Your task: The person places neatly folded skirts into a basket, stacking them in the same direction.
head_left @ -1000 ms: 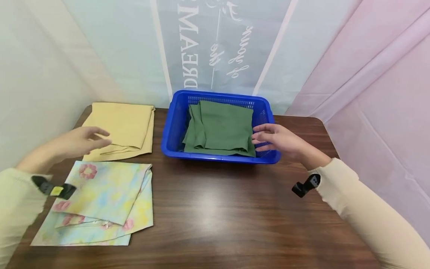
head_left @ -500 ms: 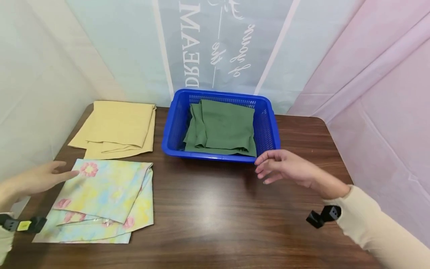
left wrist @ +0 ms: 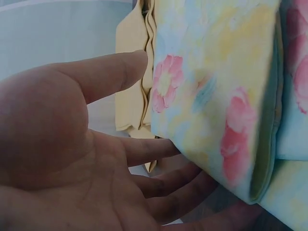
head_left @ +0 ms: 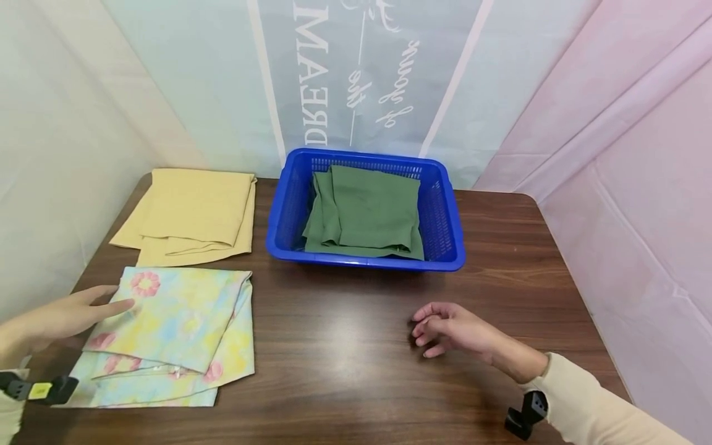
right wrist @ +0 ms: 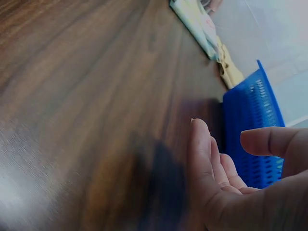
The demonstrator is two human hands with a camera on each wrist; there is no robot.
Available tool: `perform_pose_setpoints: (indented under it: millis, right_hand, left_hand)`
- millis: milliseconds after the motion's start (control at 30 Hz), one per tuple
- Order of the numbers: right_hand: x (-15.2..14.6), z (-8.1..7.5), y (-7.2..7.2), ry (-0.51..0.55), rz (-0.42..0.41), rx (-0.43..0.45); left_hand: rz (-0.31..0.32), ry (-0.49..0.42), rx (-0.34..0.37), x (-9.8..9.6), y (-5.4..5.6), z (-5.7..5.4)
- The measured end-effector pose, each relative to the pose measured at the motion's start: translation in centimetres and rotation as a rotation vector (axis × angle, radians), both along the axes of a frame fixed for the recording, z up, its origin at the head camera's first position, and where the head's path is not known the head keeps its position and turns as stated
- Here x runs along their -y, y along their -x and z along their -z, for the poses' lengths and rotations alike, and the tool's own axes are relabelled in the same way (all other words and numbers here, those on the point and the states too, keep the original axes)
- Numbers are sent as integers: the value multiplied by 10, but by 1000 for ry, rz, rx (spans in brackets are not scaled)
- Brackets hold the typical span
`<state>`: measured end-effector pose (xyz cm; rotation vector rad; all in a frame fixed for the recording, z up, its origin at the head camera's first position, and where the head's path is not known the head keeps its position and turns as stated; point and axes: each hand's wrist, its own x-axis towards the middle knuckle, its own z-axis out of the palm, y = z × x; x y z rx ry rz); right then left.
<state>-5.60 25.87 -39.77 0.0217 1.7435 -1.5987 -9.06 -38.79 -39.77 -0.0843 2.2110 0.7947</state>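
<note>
At the left edge of the folded floral cloth [head_left: 167, 315] is my left hand [head_left: 69, 315]. In the left wrist view its thumb [left wrist: 115, 77] stays apart from the cloth's top, while the fingertips reach behind or under the near edge and are partly hidden. My right hand [head_left: 453, 330] hovers over the brown table [head_left: 334, 346] in front of the basket, fingers loosely bent around nothing. A folded green cloth [head_left: 378, 207] lies inside the blue plastic basket [head_left: 364, 262].
Behind the floral cloth lies a folded yellow cloth [head_left: 194, 207], close to the table's back left corner. Pale printed curtains [head_left: 211, 80] hang along the back and both sides. The basket stands near the back edge, by the curtain.
From over the yellow cloth, my left hand has come down and left to the floral cloth's edge. My right hand has drawn back from the basket's right side toward me.
</note>
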Motion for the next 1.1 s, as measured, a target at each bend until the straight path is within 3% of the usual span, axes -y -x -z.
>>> perform_pose_setpoints:
  millis: [300,467,767,1100]
  right_hand:
    - [8,5,-4,-9,27,19]
    - [8,7,-4,-1,20,20]
    - [8,10,-5,10,30,13]
    - [8,11,-2,11,46,-7]
  left_hand:
    - [20,-27,-84,-12,-7,0]
    - [-35,-128,5,-29,-8,0]
    - [-111,-370,72,-77,-14,4]
    - [-96,-506,121,-140,-16,1]
